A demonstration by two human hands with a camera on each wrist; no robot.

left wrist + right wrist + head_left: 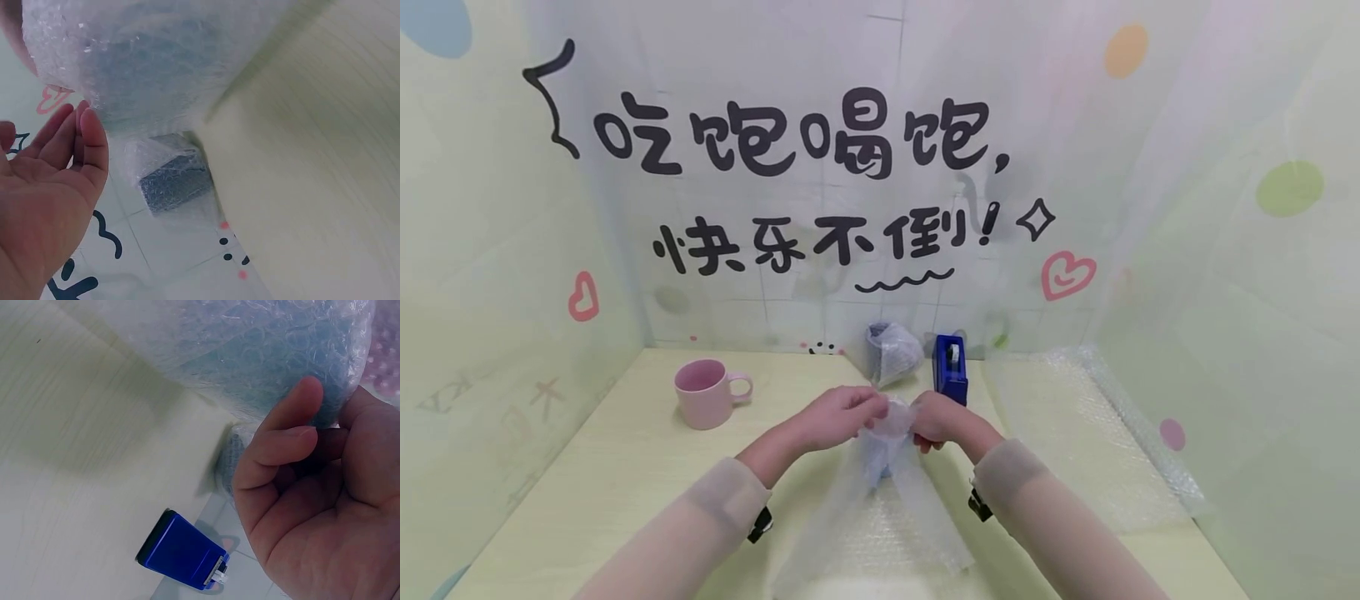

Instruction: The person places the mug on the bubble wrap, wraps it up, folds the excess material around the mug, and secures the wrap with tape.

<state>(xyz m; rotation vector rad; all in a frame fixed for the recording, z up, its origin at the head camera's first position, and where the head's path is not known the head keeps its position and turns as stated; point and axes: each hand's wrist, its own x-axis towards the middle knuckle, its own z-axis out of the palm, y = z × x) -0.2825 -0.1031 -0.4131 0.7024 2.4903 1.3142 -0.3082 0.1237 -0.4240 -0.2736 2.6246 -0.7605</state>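
Observation:
A bluish item (pixel 880 467), its kind blurred by the wrapping, stands inside a sheet of bubble wrap (pixel 917 512) in front of me. Loose ends of the sheet spread toward me over the table. At its upper left, my left hand (pixel 842 412) touches the wrap with bent, relaxed fingers; the left wrist view shows the thumb apart from them. On the other side my right hand (pixel 942 419) pinches the edge of the wrap, fingers curled in the right wrist view. Behind both hands lies another bubble-wrapped bundle (pixel 895 354), dark inside in the left wrist view.
A pink mug (pixel 703 396) stands at the left, its handle toward the right. A blue tape dispenser (pixel 951 371) is just beyond my right hand. More bubble wrap (pixel 1075 442) is spread over the table's right side. Printed sheets wall the table at back and sides.

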